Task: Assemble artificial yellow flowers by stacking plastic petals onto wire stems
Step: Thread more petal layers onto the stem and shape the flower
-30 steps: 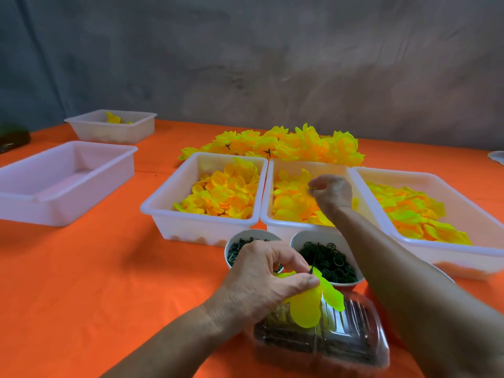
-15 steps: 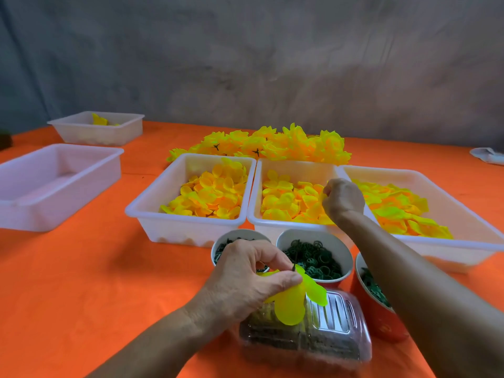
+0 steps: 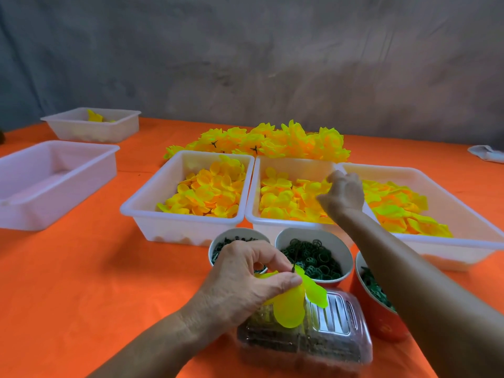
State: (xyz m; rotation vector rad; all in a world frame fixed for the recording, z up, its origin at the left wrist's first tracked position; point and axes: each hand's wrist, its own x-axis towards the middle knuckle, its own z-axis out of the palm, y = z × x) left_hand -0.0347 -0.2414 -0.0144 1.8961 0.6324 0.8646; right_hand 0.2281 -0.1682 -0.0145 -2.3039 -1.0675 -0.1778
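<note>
Yellow-green plastic shows first in the head view: a started flower (image 3: pixel 293 298) with its wire stem (image 3: pixel 294 264) poking up above the petals, pinched between thumb and forefinger of my left hand (image 3: pixel 245 279). That hand hovers over a clear lidded box (image 3: pixel 321 347) on the orange surface (image 3: pixel 81 296), with two paper cups of green rings (image 3: pixel 313 259) just beyond its knuckles and a red cup (image 3: pixel 373 298) off to its right.

My right hand (image 3: pixel 342 196) reaches well ahead of the left, into the middle petal tray (image 3: pixel 286 222), its fingers curled down among the loose yellow petals (image 3: pixel 283 197). I cannot tell whether they have closed on one petal, several, or none; the fingertips are blurred and turned away from me.

Two more petal trays flank that hand, one to its left (image 3: pixel 188 222) and one to its right (image 3: pixel 447 241). Beyond it lies a heap of finished flowers (image 3: pixel 272 143).

The risk I see: the petals lie nested, so a blind pinch may lift two stuck together, or drag a clump over the tray rim. The left grip sits high on a thin wire, so a push from a new petal could bend it or slide the started petals down.
</note>
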